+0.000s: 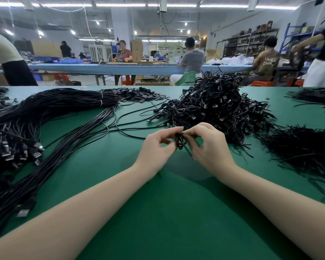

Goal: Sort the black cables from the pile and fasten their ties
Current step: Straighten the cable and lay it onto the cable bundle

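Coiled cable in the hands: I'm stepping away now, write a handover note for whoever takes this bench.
Left hand: pinches the top of the coiled cable, held above the mat.
Right hand: pinches the same coil from the other side; a tie end sticks out below. Whether the tie is closed cannot be told.
Coiled pile: behind the hands.
Straight cables: in bundles on the left.
Ties: loose heap on the right.
Done: the many coiled pieces in the pile, by the look of it.
Left: finish this coil's tie, add it to the pile, then carry on with the straight cables.
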### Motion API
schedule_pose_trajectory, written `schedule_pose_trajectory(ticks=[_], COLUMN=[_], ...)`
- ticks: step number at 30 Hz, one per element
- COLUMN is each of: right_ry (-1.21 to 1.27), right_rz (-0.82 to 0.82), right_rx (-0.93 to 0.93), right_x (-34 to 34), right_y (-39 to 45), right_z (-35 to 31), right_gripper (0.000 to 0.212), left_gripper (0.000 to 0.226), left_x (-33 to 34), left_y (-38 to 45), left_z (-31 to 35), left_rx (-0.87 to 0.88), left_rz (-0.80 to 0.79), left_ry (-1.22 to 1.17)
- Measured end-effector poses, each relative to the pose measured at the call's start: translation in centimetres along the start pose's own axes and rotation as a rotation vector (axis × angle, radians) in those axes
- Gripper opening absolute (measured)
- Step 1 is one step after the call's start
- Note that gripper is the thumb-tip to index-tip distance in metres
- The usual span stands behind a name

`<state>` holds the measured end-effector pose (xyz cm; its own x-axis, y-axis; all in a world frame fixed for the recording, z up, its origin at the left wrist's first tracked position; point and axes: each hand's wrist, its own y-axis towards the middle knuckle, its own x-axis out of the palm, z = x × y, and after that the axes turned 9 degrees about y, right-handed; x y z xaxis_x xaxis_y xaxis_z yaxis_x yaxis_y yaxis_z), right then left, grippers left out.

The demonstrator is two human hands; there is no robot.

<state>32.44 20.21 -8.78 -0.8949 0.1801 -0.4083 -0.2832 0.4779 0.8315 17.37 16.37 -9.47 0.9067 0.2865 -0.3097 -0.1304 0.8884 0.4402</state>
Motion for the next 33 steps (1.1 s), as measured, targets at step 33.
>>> schedule_pose_trajectory(ticks=[33], right_ry=[-0.080], right_rz=[-0.026], right_rx=[-0.083], right_x=[0.1], right_y=[0.1], right_z=[-0.3], right_gripper=[0.005], left_gripper=[0.048], left_x=[-0.3], left_y=[0.0], left_z=[-0.1], left_rx=[-0.084], left_rz=[-0.093], left_ry=[-0.243])
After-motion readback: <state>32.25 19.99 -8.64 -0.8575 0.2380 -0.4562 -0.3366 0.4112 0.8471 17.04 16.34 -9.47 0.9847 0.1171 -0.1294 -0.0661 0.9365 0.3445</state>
